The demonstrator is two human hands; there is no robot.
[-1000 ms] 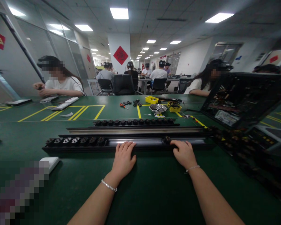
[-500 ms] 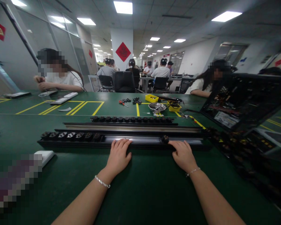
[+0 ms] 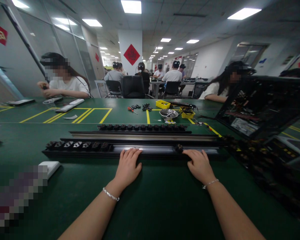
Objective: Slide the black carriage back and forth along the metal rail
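A long black channel (image 3: 150,156) with a shiny inside lies crosswise on the green table. Several black socket pieces (image 3: 77,145) sit in a row at its left end. My left hand (image 3: 129,165) rests on the channel's near edge at the middle, fingers spread a little and holding nothing visible. One single black piece (image 3: 178,148) stands in the channel right of centre. The index fingertip of my right hand (image 3: 200,165) touches or nearly touches that piece, the other fingers lying over the near edge.
Behind lie a second strip (image 3: 145,136) and a row of black pieces (image 3: 143,127). Farther back are a metal bowl (image 3: 168,114), yellow bins (image 3: 163,104) and a screwdriver (image 3: 133,110). An open black case (image 3: 262,106) stands right. Other people sit beyond.
The view has shifted slightly. My right hand has moved a little to the right relative to the single black piece. My left hand stays at the channel's near edge.
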